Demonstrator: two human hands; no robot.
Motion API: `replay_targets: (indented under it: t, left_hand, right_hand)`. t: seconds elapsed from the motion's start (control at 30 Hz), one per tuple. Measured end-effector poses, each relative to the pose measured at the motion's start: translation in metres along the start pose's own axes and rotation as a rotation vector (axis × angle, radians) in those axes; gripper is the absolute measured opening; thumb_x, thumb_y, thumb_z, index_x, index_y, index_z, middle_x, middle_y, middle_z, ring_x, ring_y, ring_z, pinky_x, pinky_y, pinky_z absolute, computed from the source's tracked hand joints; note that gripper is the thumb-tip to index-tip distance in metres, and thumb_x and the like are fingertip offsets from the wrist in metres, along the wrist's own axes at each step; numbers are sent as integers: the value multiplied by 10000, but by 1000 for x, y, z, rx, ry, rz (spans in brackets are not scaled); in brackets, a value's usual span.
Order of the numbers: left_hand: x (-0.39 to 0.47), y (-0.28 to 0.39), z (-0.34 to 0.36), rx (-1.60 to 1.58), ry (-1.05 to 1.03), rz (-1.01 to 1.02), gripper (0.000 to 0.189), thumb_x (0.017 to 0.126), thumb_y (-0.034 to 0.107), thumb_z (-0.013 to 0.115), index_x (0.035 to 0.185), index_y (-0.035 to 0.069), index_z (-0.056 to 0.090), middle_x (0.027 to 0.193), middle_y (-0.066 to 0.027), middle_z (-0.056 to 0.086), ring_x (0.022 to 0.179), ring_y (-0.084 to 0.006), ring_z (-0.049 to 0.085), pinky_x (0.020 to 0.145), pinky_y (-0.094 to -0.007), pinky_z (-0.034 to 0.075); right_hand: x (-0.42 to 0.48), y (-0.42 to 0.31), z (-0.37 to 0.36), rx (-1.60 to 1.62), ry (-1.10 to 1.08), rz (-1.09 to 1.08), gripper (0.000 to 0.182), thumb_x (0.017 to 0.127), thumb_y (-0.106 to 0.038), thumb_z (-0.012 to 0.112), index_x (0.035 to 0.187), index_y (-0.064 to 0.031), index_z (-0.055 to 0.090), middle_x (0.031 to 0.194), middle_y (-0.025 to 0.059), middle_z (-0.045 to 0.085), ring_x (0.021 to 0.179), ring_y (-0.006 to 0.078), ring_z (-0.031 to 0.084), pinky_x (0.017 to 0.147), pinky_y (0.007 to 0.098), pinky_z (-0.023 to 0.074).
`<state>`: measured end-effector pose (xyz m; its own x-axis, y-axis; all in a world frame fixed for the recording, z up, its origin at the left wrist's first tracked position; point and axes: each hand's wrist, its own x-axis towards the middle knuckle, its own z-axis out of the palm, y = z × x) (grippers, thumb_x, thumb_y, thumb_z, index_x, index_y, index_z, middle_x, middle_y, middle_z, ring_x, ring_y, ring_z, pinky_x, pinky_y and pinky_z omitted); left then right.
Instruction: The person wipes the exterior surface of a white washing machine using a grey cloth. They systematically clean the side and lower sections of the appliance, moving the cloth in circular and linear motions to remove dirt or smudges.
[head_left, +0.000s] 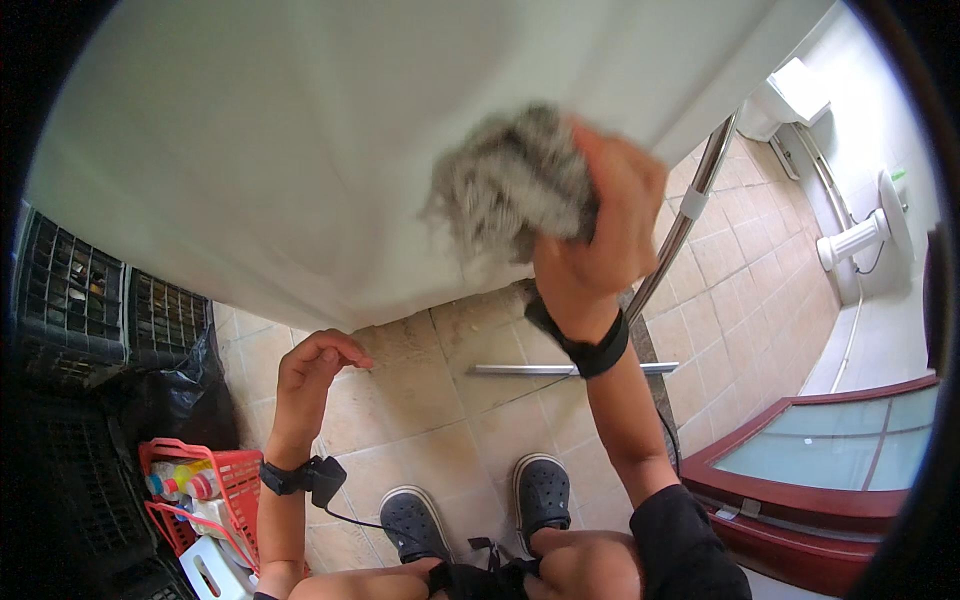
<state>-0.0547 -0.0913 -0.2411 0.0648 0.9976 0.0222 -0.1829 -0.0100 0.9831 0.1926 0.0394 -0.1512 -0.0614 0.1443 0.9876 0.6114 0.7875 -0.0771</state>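
Observation:
My right hand (622, 210) is closed on a bunched grey and white cloth (517, 180), which looks blurred and lies against a large white surface (300, 150) filling the upper part of the view. Below that surface's lower edge, on the left, my left hand (322, 356) holds nothing, its fingers loosely curled and partly apart. Behind my right forearm a metal pole (690, 210) slants down, and a floor squeegee's bar (517, 370) rests low over the beige tiles. Both wrists wear black straps.
Black plastic crates (71, 292) and a black bag (187, 397) stand at the left, above a red basket (240, 480) of bottles. A red-framed glass door (810, 450) is at the lower right. Beyond are a toilet (787, 97) and a pedestal basin (862, 236).

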Motion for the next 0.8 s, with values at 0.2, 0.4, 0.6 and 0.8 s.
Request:
replay_targets:
  t: [0.2, 0.4, 0.6, 0.8]
  left_hand:
    - [1, 4, 3, -2, -20, -7, 190, 947, 81, 421, 929, -20, 581, 900, -93, 615, 865, -187, 593, 837, -322, 458]
    - [2, 7, 5, 14, 8, -3, 190, 945, 122, 442, 871, -7, 560, 871, -96, 581, 840, -190, 575, 812, -331, 461]
    - [4, 8, 4, -30, -2, 6, 202, 950, 106, 419, 904, -13, 576, 887, -92, 605, 858, -182, 582, 820, -316, 453]
    - [-3, 8, 0, 33, 8, -49, 203, 947, 89, 416, 916, -12, 590, 899, -89, 624, 872, -174, 584, 824, -304, 449]
  right_hand:
    - [-34, 7, -8, 29, -123, -36, 587, 460, 88, 607, 1045, 34, 610, 985, 150, 633, 885, 328, 578, 780, 389, 461]
    - [12, -5, 3, -6, 37, 23, 425, 618, 99, 645, 1034, 28, 597, 1015, 135, 633, 897, 304, 577, 793, 373, 466]
    - [-58, -8, 11, 12, -267, -140, 478, 575, 64, 643, 1049, 14, 606, 987, 127, 622, 905, 290, 563, 799, 373, 448]
    - [-44, -21, 13, 73, -322, -67, 337, 696, -10, 610, 1032, 3, 631, 986, 108, 572, 833, 264, 544, 723, 354, 402]
